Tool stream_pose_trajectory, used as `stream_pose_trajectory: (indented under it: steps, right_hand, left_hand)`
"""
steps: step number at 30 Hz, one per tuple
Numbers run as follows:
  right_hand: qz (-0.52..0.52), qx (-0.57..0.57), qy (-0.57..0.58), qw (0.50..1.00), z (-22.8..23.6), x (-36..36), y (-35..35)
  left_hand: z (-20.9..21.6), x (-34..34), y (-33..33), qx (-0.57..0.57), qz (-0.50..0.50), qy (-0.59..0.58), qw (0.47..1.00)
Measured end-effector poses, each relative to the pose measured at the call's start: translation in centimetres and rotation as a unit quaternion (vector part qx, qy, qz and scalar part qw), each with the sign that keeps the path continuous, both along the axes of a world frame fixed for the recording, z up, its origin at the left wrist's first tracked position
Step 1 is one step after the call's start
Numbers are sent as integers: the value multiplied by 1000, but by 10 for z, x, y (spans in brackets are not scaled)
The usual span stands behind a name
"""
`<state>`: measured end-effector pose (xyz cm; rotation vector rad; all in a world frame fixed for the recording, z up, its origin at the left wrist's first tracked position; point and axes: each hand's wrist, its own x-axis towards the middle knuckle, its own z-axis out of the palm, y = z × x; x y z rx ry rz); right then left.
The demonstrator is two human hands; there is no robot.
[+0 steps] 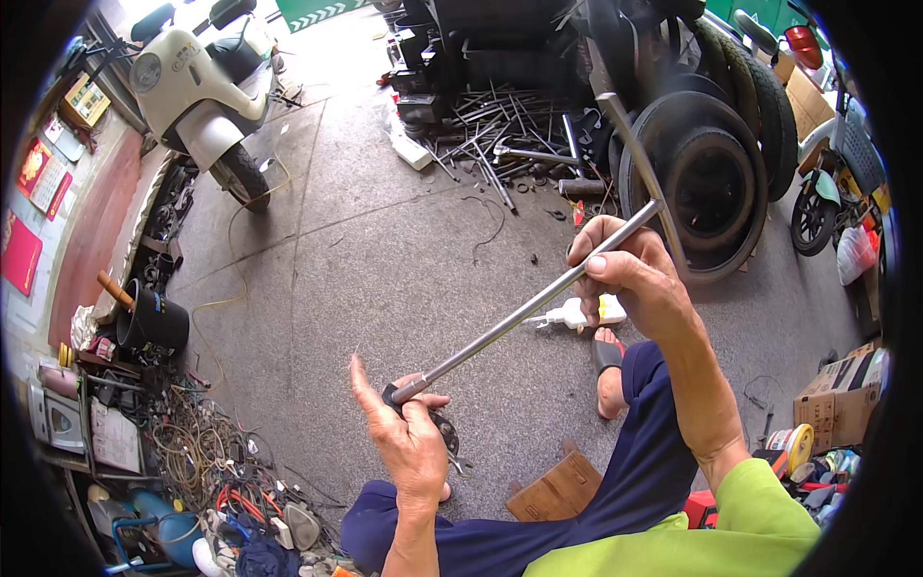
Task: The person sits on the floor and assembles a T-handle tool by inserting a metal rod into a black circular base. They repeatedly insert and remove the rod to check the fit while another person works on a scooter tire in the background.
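Grey concrete floor (385, 260), daylit workshop

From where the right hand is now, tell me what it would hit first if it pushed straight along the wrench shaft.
Probably the left hand, which holds the small dark part at the wrench's socket end. The right hand grips the T-handle end, and the shaft between looks free.

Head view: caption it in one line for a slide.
Right hand grips a T-handle socket wrench while the left hand steadies a small dark part at its tip.

Scooter (197, 91) far left, tyres (707, 178) far right.
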<state>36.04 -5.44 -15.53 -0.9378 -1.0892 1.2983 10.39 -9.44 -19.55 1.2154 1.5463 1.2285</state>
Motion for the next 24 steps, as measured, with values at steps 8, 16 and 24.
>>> stream_pose_trajectory:
  steps: [8, 16, 24]
  right_hand:
    - [-89, 8, -135, 987, -7, -2, 1]
    - [-76, -20, -130, 988, 1, -5, -1]
    - [25, -22, -91, 995, 0, 2, -1]
  left_hand:
    - [4, 1, -2, -22, -33, 33, 999]
    - [6, 1, -2, -25, -29, 41, 998]
    - [-3, -3, 0, -9, -31, 30, 999]
